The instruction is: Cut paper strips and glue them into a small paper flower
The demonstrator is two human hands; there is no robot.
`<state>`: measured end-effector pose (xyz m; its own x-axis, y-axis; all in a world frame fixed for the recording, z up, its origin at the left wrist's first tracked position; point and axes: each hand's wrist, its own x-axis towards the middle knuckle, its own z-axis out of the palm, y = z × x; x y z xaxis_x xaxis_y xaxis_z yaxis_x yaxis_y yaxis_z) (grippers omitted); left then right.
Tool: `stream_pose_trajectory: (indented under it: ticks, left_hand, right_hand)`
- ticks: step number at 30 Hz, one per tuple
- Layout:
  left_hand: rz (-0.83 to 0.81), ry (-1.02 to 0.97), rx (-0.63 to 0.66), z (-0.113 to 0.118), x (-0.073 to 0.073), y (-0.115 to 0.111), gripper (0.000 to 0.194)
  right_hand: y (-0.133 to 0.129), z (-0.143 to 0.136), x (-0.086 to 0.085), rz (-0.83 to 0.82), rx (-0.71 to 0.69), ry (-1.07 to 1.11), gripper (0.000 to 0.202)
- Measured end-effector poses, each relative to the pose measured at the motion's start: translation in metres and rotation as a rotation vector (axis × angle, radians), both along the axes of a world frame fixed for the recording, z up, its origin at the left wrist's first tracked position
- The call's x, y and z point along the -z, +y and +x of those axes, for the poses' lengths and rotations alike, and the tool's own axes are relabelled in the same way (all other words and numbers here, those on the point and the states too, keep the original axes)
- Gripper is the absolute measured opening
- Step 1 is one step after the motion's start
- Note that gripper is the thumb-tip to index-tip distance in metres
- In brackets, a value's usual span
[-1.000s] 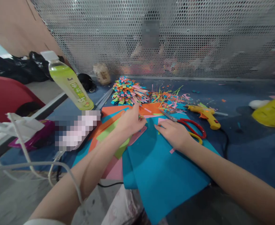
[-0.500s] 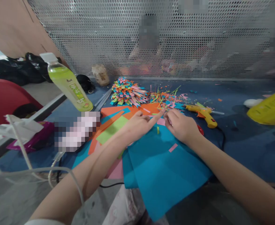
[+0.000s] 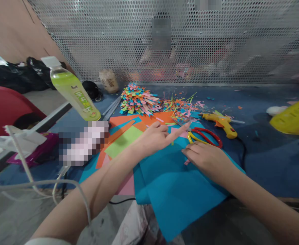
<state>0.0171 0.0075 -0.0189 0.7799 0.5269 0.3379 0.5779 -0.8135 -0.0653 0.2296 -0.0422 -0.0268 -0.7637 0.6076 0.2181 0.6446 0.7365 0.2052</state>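
Note:
My left hand [image 3: 156, 137] hovers over the paper sheets, index finger stretched toward the scissors [image 3: 206, 136], other fingers loosely curled. Whether anything small clings to that fingertip I cannot make out. The scissors have red and yellow handles, and their blades point left past the fingertip. Below them, my right hand [image 3: 207, 158] is bent down with its fingers together on a small pink paper strip [image 3: 187, 162]; the thumb is hidden. Under both hands lie a large blue sheet [image 3: 180, 190], a light green sheet [image 3: 125, 141] and orange sheets [image 3: 162, 117].
A cone of folded coloured paper strips [image 3: 138, 100] stands behind, beside loose paper scraps [image 3: 181, 107]. A yellow glue gun [image 3: 221, 124] lies right, its cord trailing. A green drink bottle [image 3: 74, 92] stands left, a yellow bottle [image 3: 293, 115] far right. Perforated metal screen [image 3: 129, 41] closes the back.
My right hand has moved down and slightly right onto the pink strip, uncovering the scissors. My left hand has shifted slightly right and down, index finger still stretched out.

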Motion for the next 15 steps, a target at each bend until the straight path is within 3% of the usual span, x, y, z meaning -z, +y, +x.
stream_pose_trajectory:
  ticks: [4,9,12,15]
  left_hand:
    - [-0.100,-0.171,-0.006,-0.005,-0.008,-0.004,0.068]
    - [-0.122,-0.264,-0.153,-0.017,-0.013,0.003,0.078]
    - [-0.140,-0.166,-0.124,-0.018,-0.008,0.007,0.075]
    - [-0.058,0.027,-0.098,-0.014,0.000,0.008,0.066]
  right_hand:
    - [0.002,0.006,0.002,0.030,-0.025,0.040,0.016]
    - [0.003,0.000,-0.003,-0.036,0.008,0.025,0.012]
    - [0.007,-0.007,-0.007,-0.018,-0.004,0.037,0.015]
    - [0.017,-0.014,-0.013,0.010,-0.007,0.066,0.022]
